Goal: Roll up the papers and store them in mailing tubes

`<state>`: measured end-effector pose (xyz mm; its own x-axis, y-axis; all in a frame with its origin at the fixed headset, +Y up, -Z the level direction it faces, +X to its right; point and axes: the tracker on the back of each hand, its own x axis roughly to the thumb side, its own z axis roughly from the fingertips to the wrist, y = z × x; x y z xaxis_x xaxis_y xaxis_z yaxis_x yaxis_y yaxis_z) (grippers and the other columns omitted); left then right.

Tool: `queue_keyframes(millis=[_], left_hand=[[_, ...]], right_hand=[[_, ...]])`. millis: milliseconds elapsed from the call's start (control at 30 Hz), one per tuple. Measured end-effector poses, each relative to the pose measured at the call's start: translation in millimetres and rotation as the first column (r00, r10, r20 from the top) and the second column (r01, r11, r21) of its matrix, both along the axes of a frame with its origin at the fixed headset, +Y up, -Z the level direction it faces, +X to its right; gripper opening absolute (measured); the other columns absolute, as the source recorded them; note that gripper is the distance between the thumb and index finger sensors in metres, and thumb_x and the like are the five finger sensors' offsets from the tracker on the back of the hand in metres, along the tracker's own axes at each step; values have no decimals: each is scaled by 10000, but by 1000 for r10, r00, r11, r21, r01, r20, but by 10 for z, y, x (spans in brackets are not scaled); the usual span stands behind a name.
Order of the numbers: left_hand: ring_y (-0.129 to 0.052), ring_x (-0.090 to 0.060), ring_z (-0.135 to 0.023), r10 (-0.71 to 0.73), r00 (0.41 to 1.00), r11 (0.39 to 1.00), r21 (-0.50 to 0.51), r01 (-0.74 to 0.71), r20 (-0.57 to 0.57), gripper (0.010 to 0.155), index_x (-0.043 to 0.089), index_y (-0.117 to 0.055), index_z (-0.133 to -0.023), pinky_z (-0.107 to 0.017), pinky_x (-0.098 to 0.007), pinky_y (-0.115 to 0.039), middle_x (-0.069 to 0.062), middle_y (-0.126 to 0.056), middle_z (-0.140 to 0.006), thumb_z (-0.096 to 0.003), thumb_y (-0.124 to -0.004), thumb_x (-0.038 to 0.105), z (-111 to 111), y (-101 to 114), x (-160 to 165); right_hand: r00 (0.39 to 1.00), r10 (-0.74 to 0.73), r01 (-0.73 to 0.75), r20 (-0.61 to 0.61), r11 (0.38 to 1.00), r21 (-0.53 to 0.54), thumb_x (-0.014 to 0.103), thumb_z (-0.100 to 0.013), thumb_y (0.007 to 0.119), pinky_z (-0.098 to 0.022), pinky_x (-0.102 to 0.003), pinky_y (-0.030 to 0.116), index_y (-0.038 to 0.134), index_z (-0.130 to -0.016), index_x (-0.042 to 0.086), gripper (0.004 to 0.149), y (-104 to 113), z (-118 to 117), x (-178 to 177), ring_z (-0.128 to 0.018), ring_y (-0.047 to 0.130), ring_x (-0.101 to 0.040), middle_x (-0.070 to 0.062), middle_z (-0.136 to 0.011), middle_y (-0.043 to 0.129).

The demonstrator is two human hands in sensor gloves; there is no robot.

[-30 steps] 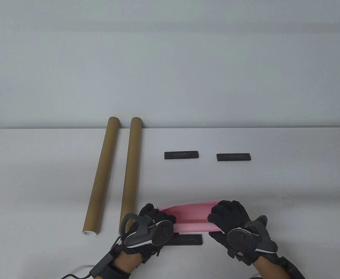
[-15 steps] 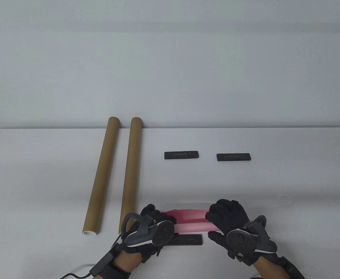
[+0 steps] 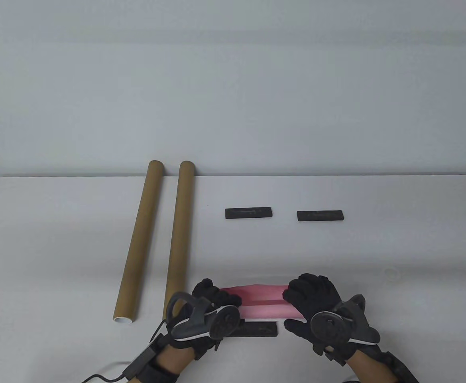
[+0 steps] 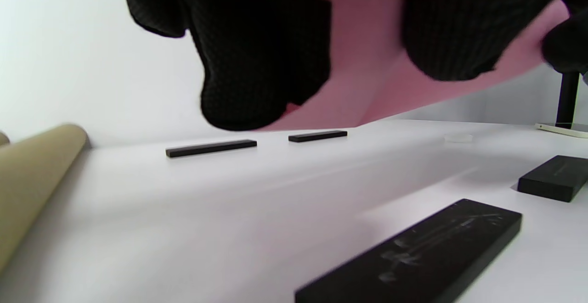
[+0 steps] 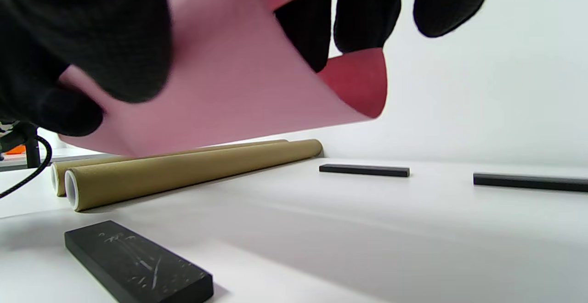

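Observation:
A pink paper (image 3: 262, 305), partly rolled, is held above the table near its front edge. My left hand (image 3: 213, 301) grips its left end and my right hand (image 3: 310, 297) grips its right end. The paper shows in the left wrist view (image 4: 367, 69) and in the right wrist view (image 5: 234, 82), curled between my gloved fingers, with its loose edge hanging free. Two brown mailing tubes lie side by side at the left, one (image 3: 139, 243) farther left and one (image 3: 179, 235) beside my left hand; they also show in the right wrist view (image 5: 183, 170).
Two black bar weights lie at mid table, one (image 3: 248, 212) left and one (image 3: 320, 216) right. A third black weight (image 3: 256, 329) lies under the paper near the front edge. A fourth black weight (image 4: 553, 183) shows in the left wrist view. A cable (image 3: 109, 373) trails from my left wrist.
The paper's raised far edge has come down and the roll has grown tighter and flatter. Both hands have stayed almost where they were.

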<state>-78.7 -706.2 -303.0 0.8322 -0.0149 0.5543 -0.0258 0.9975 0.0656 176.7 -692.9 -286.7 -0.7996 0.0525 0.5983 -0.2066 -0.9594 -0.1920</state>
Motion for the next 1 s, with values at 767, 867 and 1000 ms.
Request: queue_keyframes(millis=[767, 867, 1000], left_hand=[[-1021, -166, -725, -49, 999, 995, 82, 48, 6, 688, 290, -721, -925, -713, -507, -672, 78, -954, -756, -344, -803, 649, 51, 29, 35], [-955, -193, -815, -89, 996, 980, 177, 86, 11, 698, 326, -657, -968, -718, -519, -647, 77, -890, -849, -355, -844, 605, 95, 60, 55], [-1026, -142, -682, -61, 998, 985, 166, 56, 22, 615, 329, -751, -905, -704, -495, -682, 105, -971, -693, -364, -814, 614, 102, 87, 48]], right_hand=[[999, -27, 27, 19, 1000, -4, 539, -453, 847, -672, -708, 639, 904, -831, 200, 511, -1, -20, 15, -934, 816, -461, -107, -929, 880], [998, -64, 64, 0, 996, -57, 646, -435, 741, -653, -703, 669, 1002, -673, 181, 584, -9, -43, 38, -854, 907, -432, -96, -805, 980], [997, -72, 72, 3, 997, -39, 665, -423, 762, -658, -706, 663, 949, -779, 161, 645, -4, -30, 44, -892, 858, -460, -123, -898, 910]])
